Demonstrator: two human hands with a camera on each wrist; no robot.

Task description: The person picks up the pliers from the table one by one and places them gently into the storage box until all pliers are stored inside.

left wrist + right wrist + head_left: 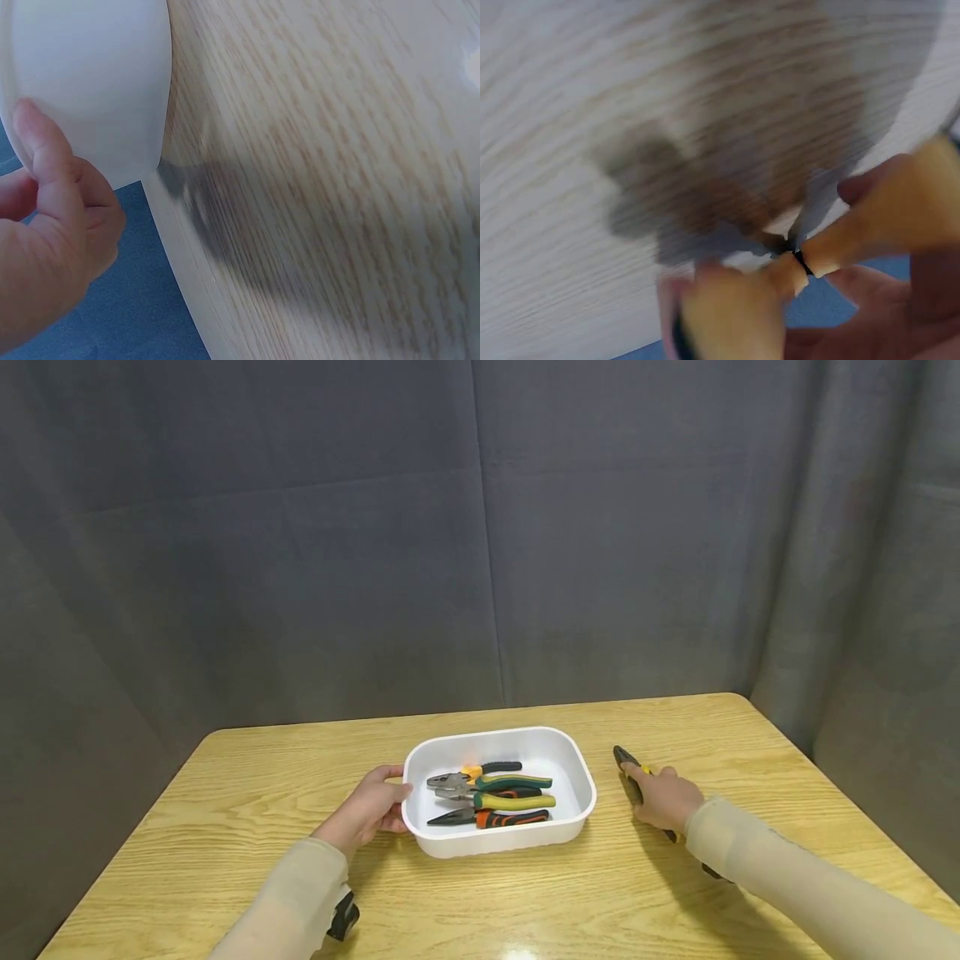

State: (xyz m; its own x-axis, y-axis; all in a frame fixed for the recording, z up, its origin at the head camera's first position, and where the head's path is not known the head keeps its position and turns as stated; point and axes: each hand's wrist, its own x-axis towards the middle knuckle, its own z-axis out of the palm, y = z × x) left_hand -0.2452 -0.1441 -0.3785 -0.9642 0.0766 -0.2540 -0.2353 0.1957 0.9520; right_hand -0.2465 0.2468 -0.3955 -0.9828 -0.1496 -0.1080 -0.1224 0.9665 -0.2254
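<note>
My left hand (372, 803) grips the left end of a white plastic tray (510, 843), its thumb over the rim. Inside the tray lie several pliers: long-nose pliers (517, 819) with orange-and-black handles nearest me, combination pliers (517, 802) with yellow-green handles, and others with green or orange-and-black handles behind. To the right of the tray, my right hand (663, 799) holds long-nose pliers (735, 315) by their yellow-and-black handles, close to the tabletop. Their dark nose points away from me, and the hand hides much of them in the head view.
A wood-grain table (480, 902) with rounded far corners bears the tray. Behind it and along both sides hangs a dark grey curtain (375, 568). A dark wrist-worn device (343, 917) shows below my left sleeve.
</note>
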